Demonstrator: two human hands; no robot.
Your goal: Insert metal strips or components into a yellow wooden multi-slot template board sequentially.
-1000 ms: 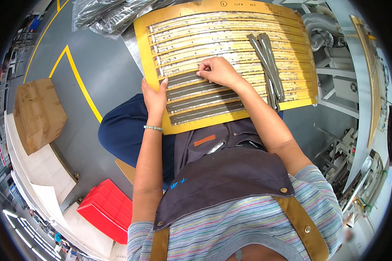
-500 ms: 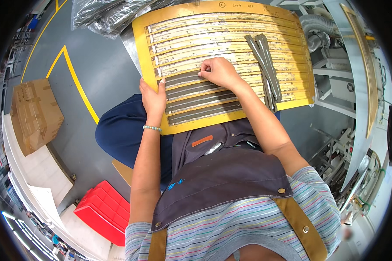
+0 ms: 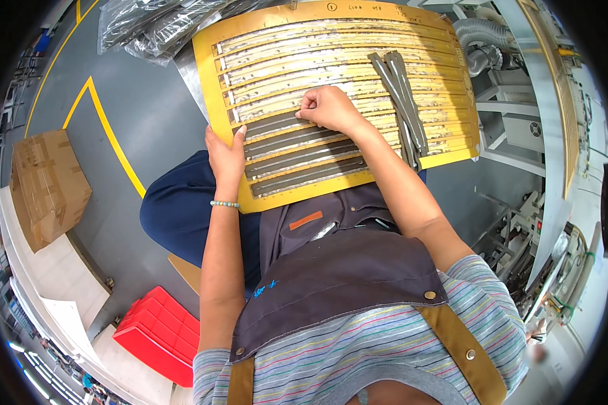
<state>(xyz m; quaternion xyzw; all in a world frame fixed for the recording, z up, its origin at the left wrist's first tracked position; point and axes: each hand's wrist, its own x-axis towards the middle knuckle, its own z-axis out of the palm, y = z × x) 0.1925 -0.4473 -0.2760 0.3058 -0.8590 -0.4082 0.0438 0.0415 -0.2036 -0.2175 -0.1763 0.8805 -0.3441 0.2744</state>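
Observation:
A yellow board (image 3: 277,200) with long parallel slots lies tilted across my lap. Its lower slots hold several dark grey strips (image 3: 304,150) with a pale line down the middle, like zipper tapes. With thumb and forefinger closed, my right hand (image 3: 327,108) pinches the uppermost laid strip (image 3: 275,124) partway along. My left hand (image 3: 225,156) grips the board's left edge, its thumb resting at that strip's left end; some fingertips are hidden. Loose grey strips (image 3: 410,101) lie crossed in a small bundle on the board, right of my right hand.
Clear plastic bags (image 3: 159,34) with dark contents lie beyond the board's far left corner. A cardboard box (image 3: 51,185) and a red plastic bin (image 3: 161,334) stand at left. White machine framing and a flexible silver duct (image 3: 483,37) are on the right.
The whole view has shifted slightly, so the board and both hands sit a little further left. My right hand stays pinched on the same strip, and my left hand keeps its place.

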